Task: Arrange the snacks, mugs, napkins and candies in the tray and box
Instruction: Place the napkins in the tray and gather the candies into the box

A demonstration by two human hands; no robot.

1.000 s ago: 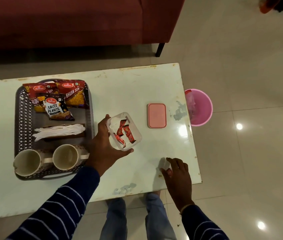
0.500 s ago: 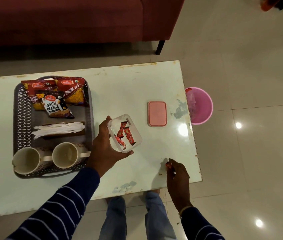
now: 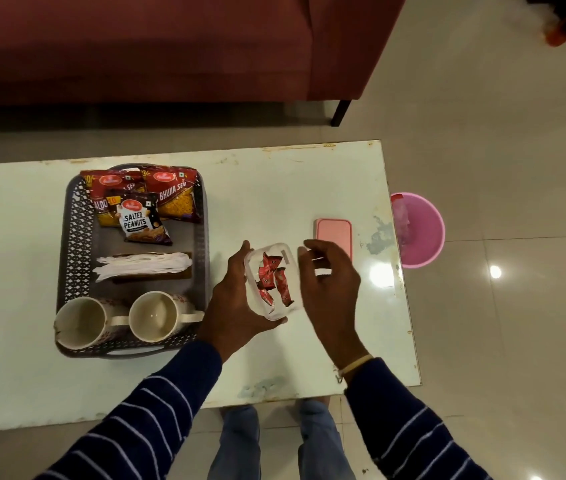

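Note:
My left hand [image 3: 236,306] grips a small clear plastic box [image 3: 287,259] from its left side, just above the white table [image 3: 274,188]. Several red candies [image 3: 269,277] lie inside it. My right hand [image 3: 330,282] hovers at the box's right edge with fingers spread and nothing visible in them. The pink lid [image 3: 333,237] lies flat on the table behind that hand. On the left, a dark perforated tray [image 3: 73,237] holds three snack packets [image 3: 139,220] at the back, white napkins [image 3: 143,266] in the middle and two mugs [image 3: 80,322] [image 3: 153,317] at the front.
A pink bin [image 3: 420,230] stands on the tiled floor past the table's right edge. A dark red sofa [image 3: 170,46] runs along the far side. My legs show below the table's near edge.
My right hand picked a candy off the table's front edge and moved up to the box, where its fingers are now spread. My left hand kept hold of the box.

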